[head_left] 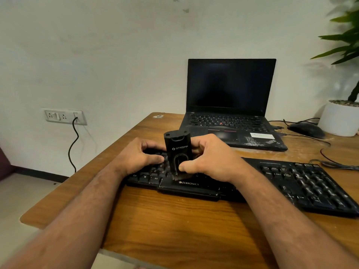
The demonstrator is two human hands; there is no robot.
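Where the brush stands: upright on the left half of the keyboard, between my two hands; the brush is a flat, rounded-top block of matte black plastic with white STRIFF lettering and an oval loop moulded low on its front.
Bristles: a short dark tuft at the bottom end, splayed against the keys just behind the strip marked ZEBRONICS.
Right hand: the right hand is clamped on the brush, thumb pressed to the front by the loop, fingers wrapped behind the body.
Left hand: the left hand lies on the keyboard's left end, fingers curled down over the keys, thumb pointing at the brush; I cannot tell whether it grips the far edge or only presses.
Keyboard: long, black, low-profile plastic, dusty keycaps, lying slantwise across the tabletop.
Tabletop: brown wood grain, glossy, with rounded corners.
Laptop: the laptop is black and open behind the keyboard, its screen dark, its palm rest scuffed white.
Mouse: the mouse is a dark, domed shape, right of the laptop.
Pot: the pot is white, smooth and round, at the far right edge, with green leaves above.
Wall: pale, rough plaster; a white socket plate with a black cable hanging from it.
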